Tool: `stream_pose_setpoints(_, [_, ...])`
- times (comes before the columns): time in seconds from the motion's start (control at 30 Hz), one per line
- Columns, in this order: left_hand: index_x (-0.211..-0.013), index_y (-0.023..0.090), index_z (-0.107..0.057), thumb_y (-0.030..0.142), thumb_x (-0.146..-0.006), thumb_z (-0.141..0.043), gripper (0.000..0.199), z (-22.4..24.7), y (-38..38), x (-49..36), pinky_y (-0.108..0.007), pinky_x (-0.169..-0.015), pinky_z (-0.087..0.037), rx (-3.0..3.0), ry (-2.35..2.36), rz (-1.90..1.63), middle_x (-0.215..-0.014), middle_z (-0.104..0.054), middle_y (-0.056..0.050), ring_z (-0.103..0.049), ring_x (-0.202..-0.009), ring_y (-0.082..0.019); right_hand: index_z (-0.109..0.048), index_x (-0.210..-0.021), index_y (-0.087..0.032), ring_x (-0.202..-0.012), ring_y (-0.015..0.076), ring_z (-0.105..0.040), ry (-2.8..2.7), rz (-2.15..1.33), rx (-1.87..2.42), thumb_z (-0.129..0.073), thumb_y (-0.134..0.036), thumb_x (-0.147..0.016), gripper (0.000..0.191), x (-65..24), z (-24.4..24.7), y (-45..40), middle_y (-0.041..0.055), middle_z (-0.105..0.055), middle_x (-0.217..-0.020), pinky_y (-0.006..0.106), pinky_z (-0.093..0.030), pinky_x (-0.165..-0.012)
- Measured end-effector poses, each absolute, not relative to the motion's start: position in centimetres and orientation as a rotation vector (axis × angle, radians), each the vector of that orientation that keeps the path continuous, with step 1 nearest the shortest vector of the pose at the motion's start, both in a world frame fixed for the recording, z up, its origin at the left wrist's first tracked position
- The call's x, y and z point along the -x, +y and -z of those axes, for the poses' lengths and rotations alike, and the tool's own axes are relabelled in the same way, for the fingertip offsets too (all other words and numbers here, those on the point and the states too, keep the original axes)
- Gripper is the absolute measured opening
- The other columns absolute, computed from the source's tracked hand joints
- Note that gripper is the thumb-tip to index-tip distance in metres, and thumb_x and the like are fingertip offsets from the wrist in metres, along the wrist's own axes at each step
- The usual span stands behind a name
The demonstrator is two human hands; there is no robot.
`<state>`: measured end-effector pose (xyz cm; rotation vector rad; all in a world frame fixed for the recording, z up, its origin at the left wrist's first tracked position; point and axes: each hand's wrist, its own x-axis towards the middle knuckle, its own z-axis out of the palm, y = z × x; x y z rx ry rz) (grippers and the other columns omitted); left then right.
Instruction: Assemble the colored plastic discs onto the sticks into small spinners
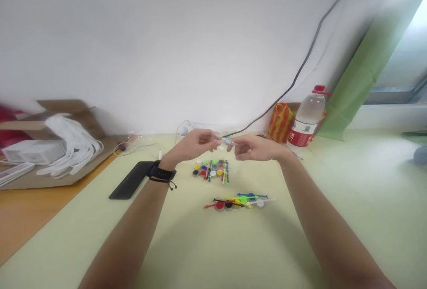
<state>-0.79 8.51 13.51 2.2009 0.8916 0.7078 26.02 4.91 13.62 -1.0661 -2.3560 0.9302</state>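
Pinching small clear plastic piece (227, 141) with left hand (196, 143) and right hand (255, 147); could drop it among coloured arrow spinners (213, 173) on desk (213, 249) through slackened pinch.

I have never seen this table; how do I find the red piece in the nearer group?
On the pale table lie two sets of colourful pieces, the farther group and the nearer group. The red piece is at the nearer group's left end. Its red disc and arrow set it apart from the black piece beside it.
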Motion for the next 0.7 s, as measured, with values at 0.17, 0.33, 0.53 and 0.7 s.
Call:
stream_pose_setpoints(0.17, [-0.089, 0.018, -0.072, 0.051, -0.087, -0.070, 0.033, -12.8, 9.5, 2.0, -0.030, -0.067, -0.057, -2.154, 0.888, -0.516, -0.080, -0.077, -0.008, -0.072, -0.072, -0.020, -0.069, -0.105, -0.021, -0.085, 0.0220, -0.070, -2.451, -0.946, 1.184, -0.066, -0.017, -0.078, 0.028, -26.7, -13.5, 5.2, 0.0050, -0.075, -0.090, 0.028, -0.053, -0.068])
stream_pose_setpoints(0.33, [-0.089, 0.019, -0.073, 0.047, -0.084, -0.073, 0.028, -12.3, 10.2, 3.4, -0.028, -0.065, -0.055, -2.173, 0.863, -0.184, -0.083, -0.078, -0.007, -0.073, -0.076, -0.021, -0.065, -0.113, -0.021, -0.088, 0.0216, -0.068, -2.347, -1.059, 1.189, -0.066, -0.019, -0.078, 0.035, -27.9, -13.2, 5.4, 0.0050, -0.074, -0.092, 0.030, -0.052, -0.076])
stream_pose_setpoints(0.53, [-0.110, 0.023, -0.071, 0.050, -0.087, -0.068, 0.036, -12.7, 8.7, 1.5, -0.027, -0.064, -0.051, -2.263, 0.798, -0.182, -0.087, -0.075, -0.005, -0.070, -0.075, -0.020, -0.052, -0.121, -0.025, -0.085, 0.0186, -0.064, -2.214, -1.145, 1.198, -0.056, -0.015, -0.083, 0.040, -27.1, -12.6, 5.6, 0.0006, -0.070, -0.089, 0.033, -0.049, -0.081])
stream_pose_setpoints(0.7, [-0.078, 0.020, -0.062, 0.057, -0.088, -0.061, 0.039, -11.9, 7.9, 0.1, -0.026, -0.050, -0.042, -2.156, 0.906, -0.321, -0.068, -0.066, -0.002, -0.062, -0.058, -0.017, -0.045, -0.139, -0.028, -0.086, 0.0196, -0.063, -2.339, -1.014, 1.137, -0.064, -0.029, -0.086, 0.056, -25.9, -12.5, 5.4, 0.0001, -0.067, -0.092, 0.030, -0.049, -0.075])
